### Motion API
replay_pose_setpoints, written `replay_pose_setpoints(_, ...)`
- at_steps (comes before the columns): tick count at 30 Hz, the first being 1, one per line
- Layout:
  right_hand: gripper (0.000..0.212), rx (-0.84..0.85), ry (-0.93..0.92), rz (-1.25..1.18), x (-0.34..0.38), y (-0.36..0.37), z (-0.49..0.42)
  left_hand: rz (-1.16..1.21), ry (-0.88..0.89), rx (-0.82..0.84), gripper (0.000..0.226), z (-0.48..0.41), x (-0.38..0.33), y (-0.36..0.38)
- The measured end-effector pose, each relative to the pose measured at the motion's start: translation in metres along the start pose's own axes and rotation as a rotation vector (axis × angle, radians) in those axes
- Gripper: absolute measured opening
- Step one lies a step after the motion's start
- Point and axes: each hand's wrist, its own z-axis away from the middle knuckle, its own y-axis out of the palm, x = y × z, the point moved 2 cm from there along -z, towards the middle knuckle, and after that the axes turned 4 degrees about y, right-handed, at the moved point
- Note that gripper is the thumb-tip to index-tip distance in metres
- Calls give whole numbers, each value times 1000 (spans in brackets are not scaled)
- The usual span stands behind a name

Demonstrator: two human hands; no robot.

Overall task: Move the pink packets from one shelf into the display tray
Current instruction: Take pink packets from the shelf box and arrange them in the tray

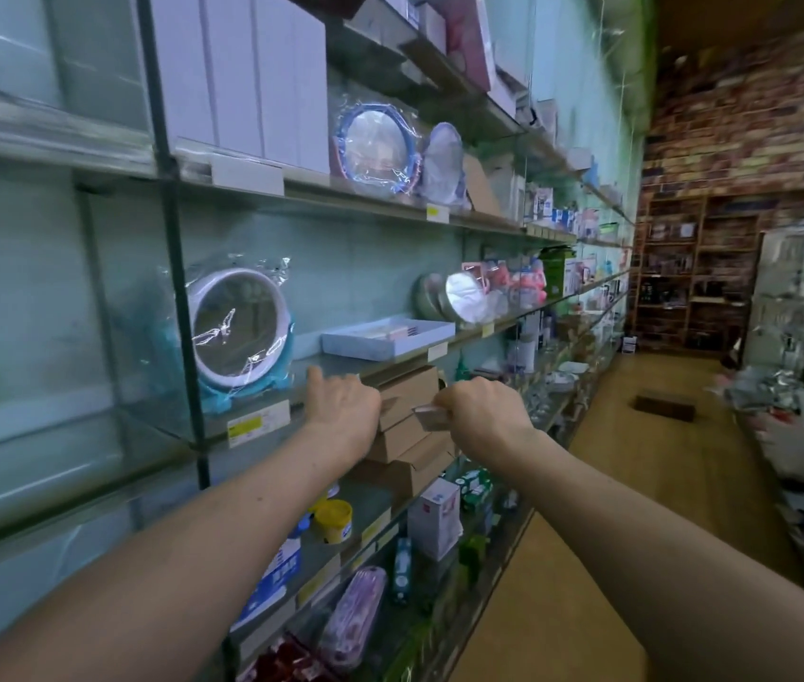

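The display tray is pale blue-white with a faint speckle, and the pink packets lying in it show pink and cream. The held packet in the right hand looks dusty pink, though it is blurred. The round mirror has a white rim on a teal base; the wrapped mirror has a blue rim. The cardboard boxes are plain brown, the upper boxes white, the tub yellow. The far wall bears a red-brown brick pattern. The floor is tan.

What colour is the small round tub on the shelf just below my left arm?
Yellow. The tub shows best, and only, in the head view.
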Motion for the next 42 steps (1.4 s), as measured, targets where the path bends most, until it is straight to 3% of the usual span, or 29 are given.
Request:
replay_pose_setpoints(22,28,-50,-200,-35,-188,56,-168,-61,-197,27,36,-191,-116,0)
replay_pose_setpoints(31,29,-140,-264,-125,-211,85,-226,-82,-230,-11,33,-245,-125,6)
replay_pose_setpoints(42,21,-303,-358,-164,-207,94,-332,-140,-300,-103,21,-341,-88,22)
